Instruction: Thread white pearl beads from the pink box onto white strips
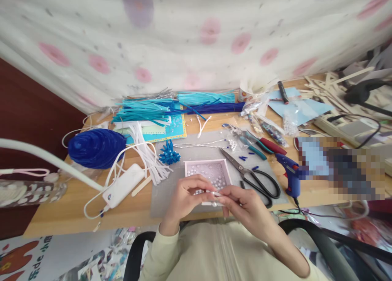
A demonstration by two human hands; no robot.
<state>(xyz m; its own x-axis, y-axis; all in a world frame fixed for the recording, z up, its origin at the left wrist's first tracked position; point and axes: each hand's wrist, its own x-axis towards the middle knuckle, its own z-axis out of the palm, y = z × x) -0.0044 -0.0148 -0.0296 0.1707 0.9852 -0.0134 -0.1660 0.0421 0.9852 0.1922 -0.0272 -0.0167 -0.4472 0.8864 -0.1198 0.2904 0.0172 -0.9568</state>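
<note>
Over the near side of a pink box [227, 171] of loose pearl beads [217, 175], my two hands meet fingertip to fingertip. Between them is a small white piece with pearl beads [215, 193], partly covered by my fingers. My left hand [187, 194] pinches its left side. From the right, my right hand [246, 203] closes its thumb and fingers on the same piece. Left of the box sits a blue pipe-cleaner cluster [169, 152] with pearls on it. Black-handled scissors [255, 179] lie open to the right of the box.
Behind lie bundles of turquoise [141, 110] and dark blue pipe cleaners [214, 107], plus a string of pearls [200, 144]. Pliers [252, 144] and a blue glue gun [290, 175] are on the right. Leftward are white pipe cleaners [150, 158], a white power bank-like block [124, 187] and a blue bundle [96, 148].
</note>
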